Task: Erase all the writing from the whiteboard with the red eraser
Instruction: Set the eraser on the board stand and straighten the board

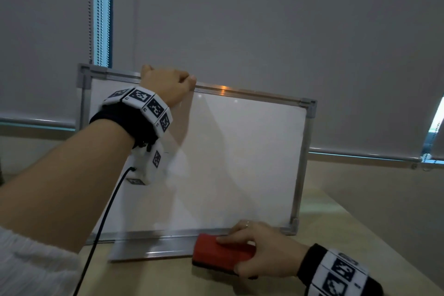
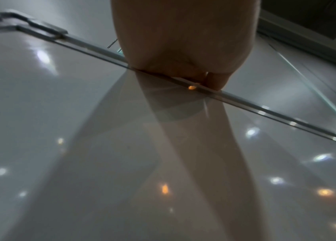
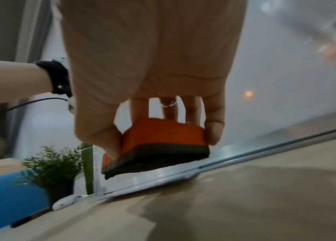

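The right hand grips the red block eraser, long axis left-right, at the near edge of the upright aluminium-framed whiteboard, whose top rail the left hand clasps.

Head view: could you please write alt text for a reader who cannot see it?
A whiteboard with no visible writing stands on a table, the left hand gripping its top edge. The right hand holds a red eraser by the board's bottom tray.

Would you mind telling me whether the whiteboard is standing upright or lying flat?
Upright, leaning slightly back: the whiteboard stands on its lower edge on the table, and the left hand grips its top frame.
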The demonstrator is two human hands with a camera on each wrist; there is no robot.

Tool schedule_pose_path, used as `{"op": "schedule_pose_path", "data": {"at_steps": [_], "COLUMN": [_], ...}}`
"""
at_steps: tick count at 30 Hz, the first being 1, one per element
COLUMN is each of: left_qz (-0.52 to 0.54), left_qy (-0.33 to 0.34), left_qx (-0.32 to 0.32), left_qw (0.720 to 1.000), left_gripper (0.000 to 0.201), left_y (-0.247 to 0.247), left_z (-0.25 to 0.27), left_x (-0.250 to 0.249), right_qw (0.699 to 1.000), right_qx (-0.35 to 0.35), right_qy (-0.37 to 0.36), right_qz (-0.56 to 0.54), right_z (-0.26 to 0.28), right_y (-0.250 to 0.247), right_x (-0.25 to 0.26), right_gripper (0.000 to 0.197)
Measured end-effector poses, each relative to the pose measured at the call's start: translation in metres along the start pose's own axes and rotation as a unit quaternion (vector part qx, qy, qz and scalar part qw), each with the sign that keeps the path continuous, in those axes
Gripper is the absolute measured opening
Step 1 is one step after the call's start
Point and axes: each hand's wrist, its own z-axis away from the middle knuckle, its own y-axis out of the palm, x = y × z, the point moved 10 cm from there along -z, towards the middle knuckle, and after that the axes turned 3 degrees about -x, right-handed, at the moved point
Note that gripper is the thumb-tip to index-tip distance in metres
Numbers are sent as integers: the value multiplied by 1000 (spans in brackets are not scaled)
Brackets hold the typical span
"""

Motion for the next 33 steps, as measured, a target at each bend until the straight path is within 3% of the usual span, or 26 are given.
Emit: {"op": "schedule_pose_path", "data": {"at_steps": [3,9,13,15,18,25,27,28,29,31,33], "left_qz": [0,-2,7,6,4,12,16,18,20,16,0], "left_qy": [-1,1,5,8,12,18,26,29,32,41,52], "left_qx": [2,7,-3,-3,-3,0,1,4,7,0,-27], "left_qw": [1000,1000,1000,1000,1000,1000,1000,999,999,999,998], "left_gripper": [37,46,45,45,46,45,42,43,43,44,43], "left_y": [0,1,0,1,1,-1,-2,-2,-2,-4,-8], "left_z": [0,1,2,2,1,0,0,1,2,4,10], "left_x": [1,0,-2,-2,-3,0,0,0,1,2,1], "right_qw": [999,976,972,976,977,946,968,969,947,851,776], "right_qx": [8,6,76,106,97,75,5,-85,-208,-468,-616], "right_qy": [-34,-82,-67,-61,-60,-73,-77,-91,-104,-98,1], "right_qz": [40,200,212,183,178,307,237,214,221,215,135], "right_z": [-27,-65,-75,-75,-74,-72,-71,-69,-61,-23,14], "right_y": [11,27,51,63,64,53,29,6,-24,-87,-129], "right_x": [30,59,56,50,46,55,58,60,61,47,5], "right_gripper": [56,71,73,69,62,48,40,39,40,36,38]}}
